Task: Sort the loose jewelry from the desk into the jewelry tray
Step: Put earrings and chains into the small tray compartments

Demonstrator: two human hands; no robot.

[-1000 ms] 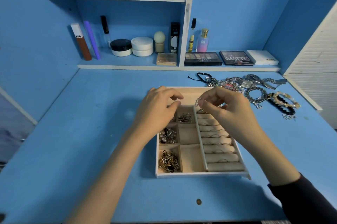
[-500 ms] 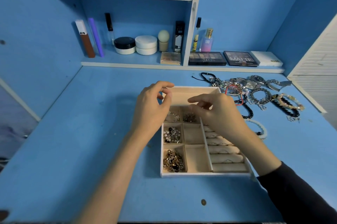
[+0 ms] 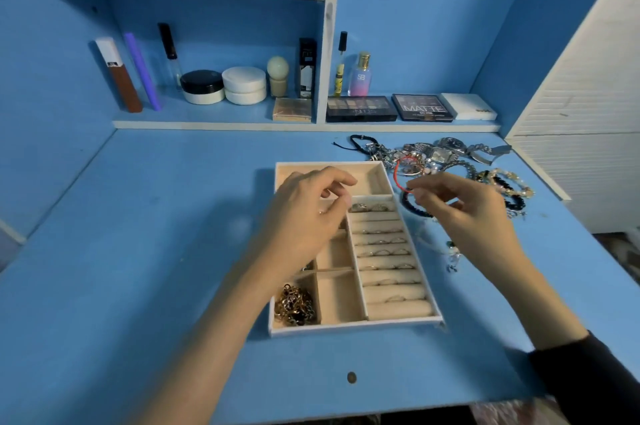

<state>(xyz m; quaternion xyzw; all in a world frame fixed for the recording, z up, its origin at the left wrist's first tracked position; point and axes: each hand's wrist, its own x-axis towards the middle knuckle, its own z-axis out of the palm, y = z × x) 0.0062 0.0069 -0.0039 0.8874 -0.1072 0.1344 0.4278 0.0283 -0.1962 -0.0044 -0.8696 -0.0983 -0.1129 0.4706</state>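
A cream jewelry tray [image 3: 353,325] lies on the blue desk. Gold chains [image 3: 294,305] fill its near-left compartment, and several rings [image 3: 384,253] sit in the roll slots on its right side. My left hand [image 3: 304,216] hovers over the tray's left compartments with loosely curled fingers and nothing visible in them. My right hand [image 3: 464,213] is just right of the tray with fingers apart, its index tip at a red cord bracelet [image 3: 397,175]. A black bead bracelet [image 3: 412,208] lies under that hand. The loose jewelry pile [image 3: 440,154] of watches and bracelets lies beyond.
A pale beaded bracelet [image 3: 452,255] lies right of the tray. Cosmetics stand on the back shelf [image 3: 221,125], along with eyeshadow palettes [image 3: 360,109]. A white louvred door [image 3: 588,106] bounds the right side. A small round mark [image 3: 351,377] sits near the desk's front edge.
My right hand has left the tray's ring rolls and moved right, out to the red cord bracelet. My left hand stays over the tray. The view has shifted slightly.
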